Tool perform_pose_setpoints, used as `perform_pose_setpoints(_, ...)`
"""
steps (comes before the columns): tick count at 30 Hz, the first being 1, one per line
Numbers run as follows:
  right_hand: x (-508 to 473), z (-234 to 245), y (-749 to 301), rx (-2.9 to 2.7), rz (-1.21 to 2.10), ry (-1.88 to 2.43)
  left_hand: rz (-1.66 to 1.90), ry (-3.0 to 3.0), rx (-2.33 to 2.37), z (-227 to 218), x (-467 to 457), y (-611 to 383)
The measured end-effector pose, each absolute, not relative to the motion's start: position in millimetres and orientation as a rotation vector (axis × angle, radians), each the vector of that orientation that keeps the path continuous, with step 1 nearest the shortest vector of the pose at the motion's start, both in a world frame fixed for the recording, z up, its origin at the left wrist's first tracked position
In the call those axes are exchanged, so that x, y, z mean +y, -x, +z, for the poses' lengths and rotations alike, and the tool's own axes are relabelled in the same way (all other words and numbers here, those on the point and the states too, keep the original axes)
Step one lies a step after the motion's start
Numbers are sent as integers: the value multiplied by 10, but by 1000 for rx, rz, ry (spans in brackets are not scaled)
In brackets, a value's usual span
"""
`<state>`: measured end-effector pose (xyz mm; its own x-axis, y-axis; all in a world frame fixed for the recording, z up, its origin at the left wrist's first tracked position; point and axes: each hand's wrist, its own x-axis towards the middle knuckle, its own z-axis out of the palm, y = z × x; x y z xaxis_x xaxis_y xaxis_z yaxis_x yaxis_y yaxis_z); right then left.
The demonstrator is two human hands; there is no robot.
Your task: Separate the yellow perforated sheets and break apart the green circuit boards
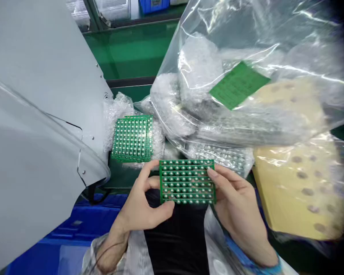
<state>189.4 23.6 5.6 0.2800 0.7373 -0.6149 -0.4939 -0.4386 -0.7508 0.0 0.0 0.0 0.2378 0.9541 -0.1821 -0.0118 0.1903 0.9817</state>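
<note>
Both hands hold a green circuit board panel (187,181) with rows of small white parts, flat and facing up. My left hand (141,202) pinches its left edge, thumb under the lower corner. My right hand (235,200) grips its right edge with fingers curled over it. A stack of like green panels (132,138) lies just behind, to the left, on bubble wrap.
A grey machine cover (37,126) fills the left side. A big clear plastic bag (246,76) with bubble-wrapped packs and a green label (238,84) lies at the right. Yellow perforated sheets (301,183) sit in plastic at the far right. A blue bin (88,221) is below.
</note>
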Motion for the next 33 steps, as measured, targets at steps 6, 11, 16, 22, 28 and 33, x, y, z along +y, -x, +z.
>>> perform_pose_setpoints(6, 237, 72, -1897, -278, 1436, 1439, 916, -1131, 1114, -4, 59, -37)
perform_pose_setpoints(11, 225, 58, -1896, -322, 1453, 1406, 929, -1100, 1094, 12, 71, -45)
perform_pose_setpoints(16, 212, 42, -1884, -348, 1458, 1394, 938, -1112, 1114, 25, 99, -52)
perform_pose_setpoints(22, 193, 31, -1883, -369, 1463, 1358, 937, -1100, 1200, 28, 112, -79)
perform_pose_setpoints(28, 193, 33, -1874, -383, 1467, 1367, 931, -1020, 1220, 26, 110, -81)
perform_pose_setpoints(33, 189, 55, -1869, -379, 1473, 1371, 921, -986, 1241, 32, 112, -84)
